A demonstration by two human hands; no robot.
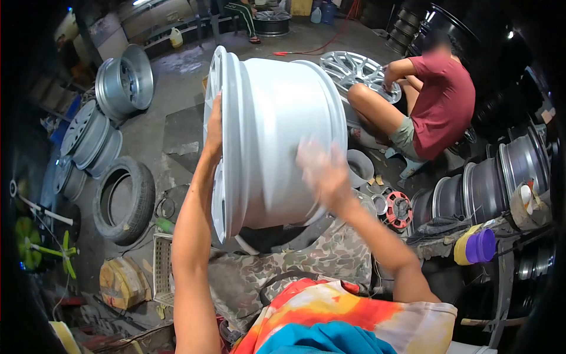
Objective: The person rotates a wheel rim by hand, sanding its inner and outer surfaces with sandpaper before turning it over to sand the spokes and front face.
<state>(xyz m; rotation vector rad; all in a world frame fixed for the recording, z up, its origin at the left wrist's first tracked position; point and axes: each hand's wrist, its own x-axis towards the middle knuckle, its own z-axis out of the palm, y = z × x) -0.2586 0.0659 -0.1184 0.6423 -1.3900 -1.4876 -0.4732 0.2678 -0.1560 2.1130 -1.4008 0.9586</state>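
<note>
A large silver-grey wheel rim (289, 130) stands on its edge in front of me, its smooth barrel turned toward my right. My left hand (215, 127) grips the left edge of the rim, on the spoked side, with its fingertips partly hidden. Against the lower right part of the barrel is my right hand (323, 174), smeared by motion. Whether it holds anything small cannot be made out. Below the rim, camouflage cloth (295, 265) covers my lap area.
A person in a maroon shirt (442, 100) sits at right, working at a spoked wheel (354, 68). A tyre (124, 200) and stacked rims (88, 135) stand left. More rims (480, 186), a purple-and-yellow container (480, 245) and a red round part (399, 210) lie right.
</note>
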